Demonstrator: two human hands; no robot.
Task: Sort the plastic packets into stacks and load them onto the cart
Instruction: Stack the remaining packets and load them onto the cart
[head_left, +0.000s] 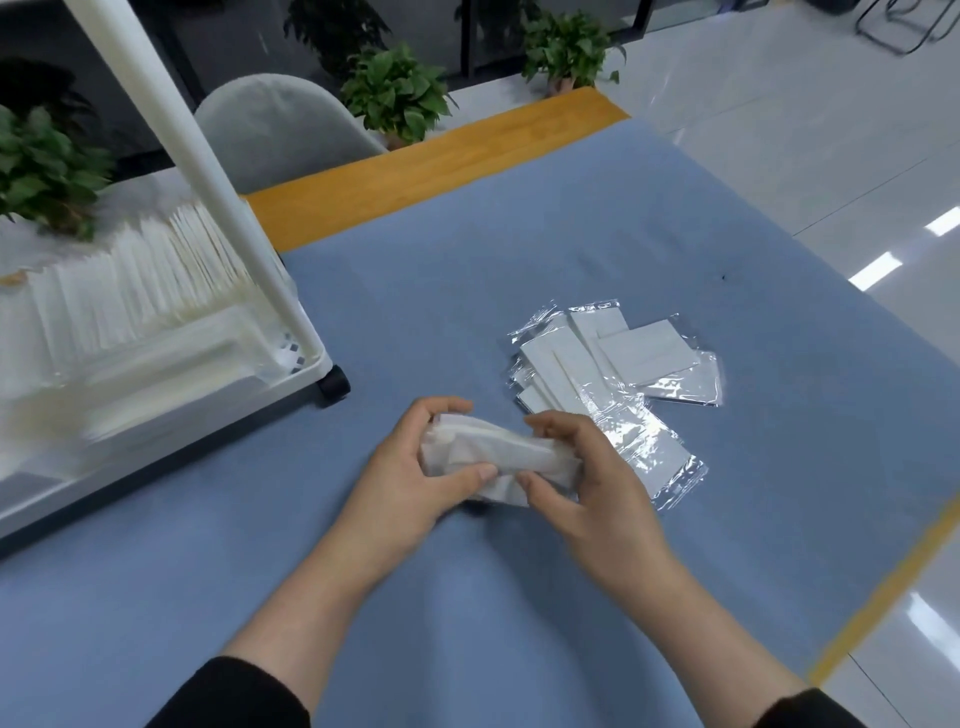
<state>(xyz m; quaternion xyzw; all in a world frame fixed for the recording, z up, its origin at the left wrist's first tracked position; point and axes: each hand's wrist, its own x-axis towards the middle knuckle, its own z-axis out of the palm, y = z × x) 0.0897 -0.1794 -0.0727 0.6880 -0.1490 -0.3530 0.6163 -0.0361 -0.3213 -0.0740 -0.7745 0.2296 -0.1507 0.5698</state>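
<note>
your left hand (410, 470) and right hand (587, 483) both hold the same small stack of packets (498, 457) just above the blue cloth (467, 291). the left hand's fingers curl over the stack's far left end and its thumb presses on the near face. the right hand closes on the right end, fingers over the top edge, thumb tucked under the near side. neither hand is spread wide; both are wrapped round the bundle.

the stack's long axis runs left to right across your view, its right end dipping a little lower than the left. it looks white and soft-edged, motion-blurred, so you cannot count the packets in it.

just beyond your right hand lies a loose pile of packets (613, 374) flat on the cloth, fanned at differing angles, overlapping. each is a clear glossy sleeve with a white rectangle inside. the nearest one reaches down beside your right hand.

to your left stands the white cart (291, 358), its tray filled with rows of white packets (130, 291) standing on edge, a white post (208, 156) rising from its corner and a black wheel (335, 382) resting on the cloth.
</note>
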